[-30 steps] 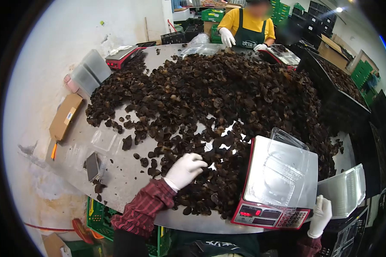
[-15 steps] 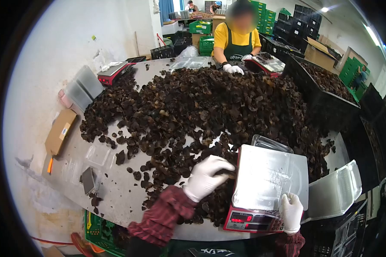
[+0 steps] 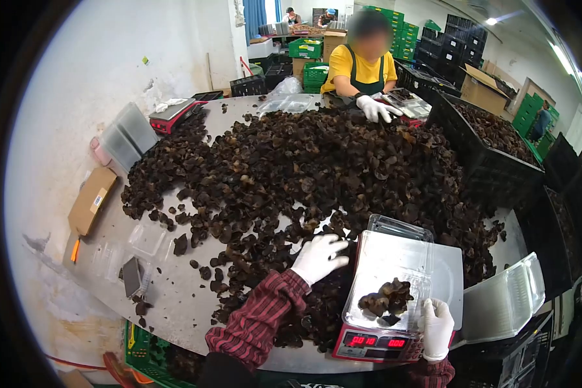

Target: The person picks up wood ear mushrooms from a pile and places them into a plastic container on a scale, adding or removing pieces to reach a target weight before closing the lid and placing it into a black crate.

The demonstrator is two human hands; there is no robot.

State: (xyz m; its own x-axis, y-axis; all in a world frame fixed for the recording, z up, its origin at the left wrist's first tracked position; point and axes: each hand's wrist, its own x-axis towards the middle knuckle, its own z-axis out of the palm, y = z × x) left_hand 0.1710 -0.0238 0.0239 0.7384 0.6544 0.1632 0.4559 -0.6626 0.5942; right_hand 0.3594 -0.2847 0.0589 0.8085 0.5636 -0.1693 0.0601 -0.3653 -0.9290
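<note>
My left hand [image 3: 319,260], in a white glove, is over the near edge of the dark dried fungus pile [image 3: 304,168], fingers spread and holding nothing visible. A red scale [image 3: 447,278] stands to its right, its display lit. On the scale lies a clear plastic tray [image 3: 394,258] with a small clump of fungus [image 3: 387,300] inside. My right hand [image 3: 437,328], gloved too, is at the tray's right near edge with its fingers pressed together; any contact beneath them is hard to make out.
A black crate of fungus [image 3: 485,155] borders the table at right. Clear containers [image 3: 506,297] lean beside the scale. Across the table, a co-worker [image 3: 362,64] in yellow works near another scale. Cardboard [image 3: 92,200] and a dark box [image 3: 132,277] are at left.
A fungus clump now lies in the tray and the display reads differently. My left hand has opened over the pile. The co-worker's gloved hand has moved right.
</note>
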